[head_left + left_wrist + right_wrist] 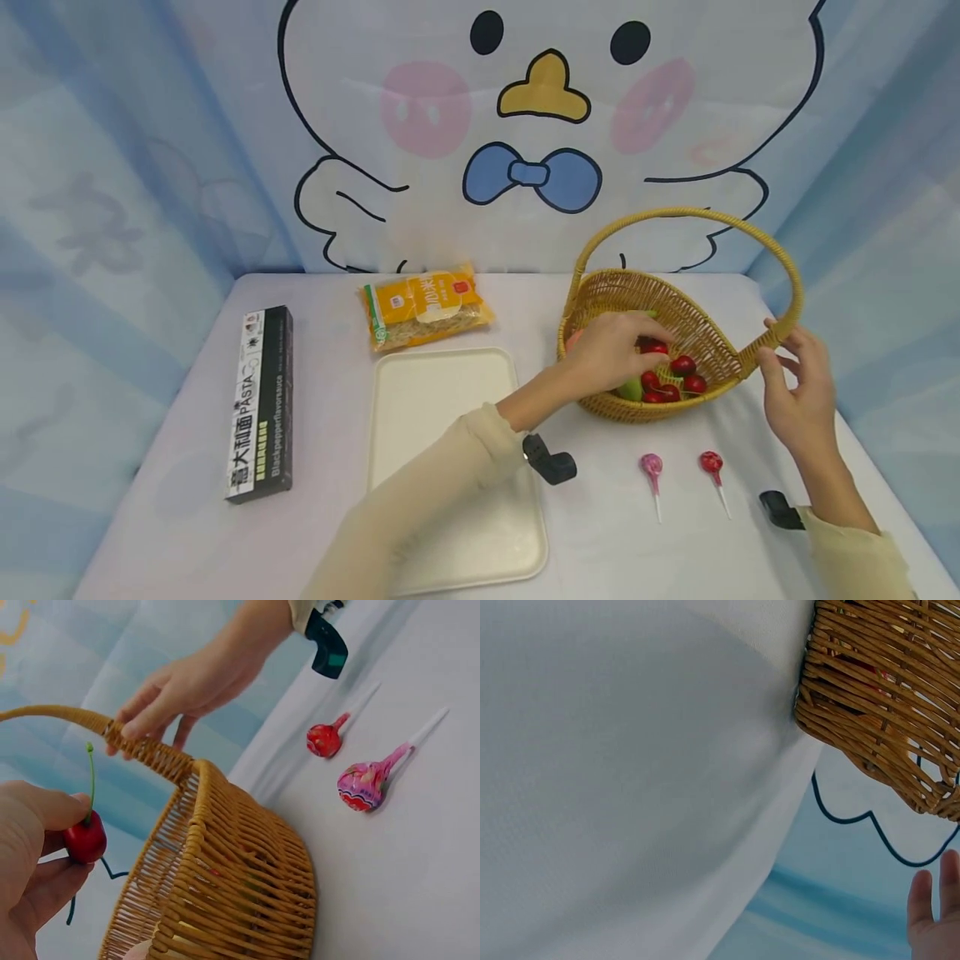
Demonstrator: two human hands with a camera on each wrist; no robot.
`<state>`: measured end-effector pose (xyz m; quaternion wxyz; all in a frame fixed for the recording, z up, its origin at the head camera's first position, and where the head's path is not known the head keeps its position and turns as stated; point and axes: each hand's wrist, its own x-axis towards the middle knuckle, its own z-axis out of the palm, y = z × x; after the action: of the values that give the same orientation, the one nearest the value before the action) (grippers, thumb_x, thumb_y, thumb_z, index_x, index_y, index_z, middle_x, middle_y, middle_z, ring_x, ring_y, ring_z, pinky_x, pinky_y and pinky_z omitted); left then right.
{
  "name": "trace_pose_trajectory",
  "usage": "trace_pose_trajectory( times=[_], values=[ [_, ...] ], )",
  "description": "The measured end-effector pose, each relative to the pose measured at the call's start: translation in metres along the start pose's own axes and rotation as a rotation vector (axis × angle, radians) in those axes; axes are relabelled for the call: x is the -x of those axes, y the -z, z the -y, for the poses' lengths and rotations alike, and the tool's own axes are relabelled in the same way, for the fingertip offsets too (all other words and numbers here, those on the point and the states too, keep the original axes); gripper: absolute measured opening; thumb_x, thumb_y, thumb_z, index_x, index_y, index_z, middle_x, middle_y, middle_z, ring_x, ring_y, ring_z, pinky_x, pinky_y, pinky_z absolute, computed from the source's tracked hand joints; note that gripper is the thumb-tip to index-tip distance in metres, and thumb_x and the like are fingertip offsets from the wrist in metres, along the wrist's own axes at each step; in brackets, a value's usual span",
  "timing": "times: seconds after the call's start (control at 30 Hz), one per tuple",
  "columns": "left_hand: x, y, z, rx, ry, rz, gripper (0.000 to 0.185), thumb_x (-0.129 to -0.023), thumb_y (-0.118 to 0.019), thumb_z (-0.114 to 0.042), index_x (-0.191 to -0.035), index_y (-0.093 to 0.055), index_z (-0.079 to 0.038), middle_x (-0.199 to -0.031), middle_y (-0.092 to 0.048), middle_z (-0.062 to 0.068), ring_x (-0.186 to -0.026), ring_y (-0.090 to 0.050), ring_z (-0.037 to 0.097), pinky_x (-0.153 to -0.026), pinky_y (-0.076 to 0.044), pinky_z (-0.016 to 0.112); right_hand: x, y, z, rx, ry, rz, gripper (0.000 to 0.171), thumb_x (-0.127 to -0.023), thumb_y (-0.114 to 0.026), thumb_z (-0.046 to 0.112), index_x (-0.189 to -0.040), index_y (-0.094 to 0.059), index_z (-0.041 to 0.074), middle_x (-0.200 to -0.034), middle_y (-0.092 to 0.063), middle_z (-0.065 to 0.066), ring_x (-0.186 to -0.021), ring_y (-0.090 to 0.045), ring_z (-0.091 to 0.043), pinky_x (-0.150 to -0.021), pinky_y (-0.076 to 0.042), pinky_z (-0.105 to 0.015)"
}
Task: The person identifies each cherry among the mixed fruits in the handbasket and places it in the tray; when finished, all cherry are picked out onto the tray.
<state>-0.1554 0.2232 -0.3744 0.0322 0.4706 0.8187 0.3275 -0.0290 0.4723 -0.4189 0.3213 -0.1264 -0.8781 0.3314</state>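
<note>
A wicker basket with a tall hoop handle stands tilted toward me at the right of the table. Red cherries and a green fruit lie inside. My left hand reaches into the basket. In the left wrist view that hand pinches one red cherry by the basket. My right hand holds the handle near its right base, its fingers curled over the handle. The right wrist view shows the basket's underside and two fingertips.
A pink lollipop and a red lollipop lie in front of the basket. A cream tray sits mid-table, a yellow bag behind it. A black pasta box lies at the left. A cartoon backdrop closes the back.
</note>
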Motion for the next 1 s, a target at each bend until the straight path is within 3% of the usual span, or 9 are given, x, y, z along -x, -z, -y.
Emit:
trace_pose_trajectory(
  times=[0.07, 0.2, 0.4, 0.63, 0.8, 1.0],
  values=[
    [0.005, 0.004, 0.000, 0.004, -0.011, -0.012, 0.031, -0.102, -0.073, -0.032, -0.131, -0.077, -0.023, -0.139, -0.073, -0.006, -0.131, -0.067, 0.009, -0.098, -0.051, 0.009, 0.001, 0.000, -0.001, 0.012, -0.027, -0.001, 0.045, -0.111, -0.054, 0.020, -0.156, -0.053, 0.022, -0.147, -0.046, 0.024, -0.128, -0.040, 0.017, -0.107, -0.037, -0.002],
    [0.017, 0.010, 0.003, 0.034, -0.020, -0.044, 0.030, -0.102, -0.074, -0.030, -0.130, -0.077, -0.020, -0.138, -0.074, -0.005, -0.128, -0.068, 0.010, -0.101, -0.050, 0.011, 0.003, -0.002, 0.000, 0.020, -0.077, -0.001, 0.044, -0.113, -0.050, 0.023, -0.157, -0.051, 0.025, -0.149, -0.048, 0.012, -0.129, -0.040, 0.015, -0.111, -0.037, -0.004],
    [0.034, 0.016, 0.012, 0.116, 0.010, -0.063, 0.030, -0.100, -0.076, -0.027, -0.128, -0.078, -0.016, -0.127, -0.079, -0.004, -0.111, -0.071, 0.008, -0.089, -0.052, 0.008, 0.007, -0.004, 0.003, 0.008, -0.140, 0.005, 0.045, -0.115, -0.041, 0.026, -0.160, -0.044, 0.029, -0.155, -0.048, -0.004, -0.139, -0.045, 0.004, -0.120, -0.036, -0.013],
    [0.058, 0.027, 0.025, 0.230, 0.056, -0.116, 0.030, -0.097, -0.080, -0.022, -0.127, -0.078, -0.014, -0.124, -0.079, -0.002, -0.113, -0.072, 0.008, -0.096, -0.055, 0.012, 0.006, -0.005, 0.002, 0.005, -0.150, 0.003, 0.045, -0.115, -0.040, 0.025, -0.160, -0.044, 0.030, -0.150, -0.053, 0.006, -0.136, -0.046, 0.008, -0.122, -0.036, -0.016],
    [0.077, 0.036, 0.036, 0.327, 0.082, -0.137, 0.031, -0.097, -0.079, -0.017, -0.127, -0.078, -0.010, -0.125, -0.078, 0.003, -0.109, -0.073, 0.012, -0.094, -0.061, 0.019, 0.004, -0.005, 0.002, 0.002, -0.145, -0.001, 0.044, -0.115, -0.040, 0.024, -0.159, -0.043, 0.029, -0.156, -0.052, 0.002, -0.139, -0.046, 0.006, -0.125, -0.035, -0.018],
    [0.102, 0.047, 0.052, 0.269, 0.098, -0.154, 0.033, -0.095, -0.081, -0.014, -0.128, -0.077, -0.009, -0.131, -0.077, 0.005, -0.120, -0.073, 0.019, -0.100, -0.058, 0.020, 0.001, -0.009, 0.002, -0.014, -0.076, 0.020, 0.045, -0.116, -0.040, 0.022, -0.160, -0.040, 0.022, -0.160, -0.051, 0.005, -0.139, -0.047, 0.005, -0.122, -0.036, -0.015]
  ],
)
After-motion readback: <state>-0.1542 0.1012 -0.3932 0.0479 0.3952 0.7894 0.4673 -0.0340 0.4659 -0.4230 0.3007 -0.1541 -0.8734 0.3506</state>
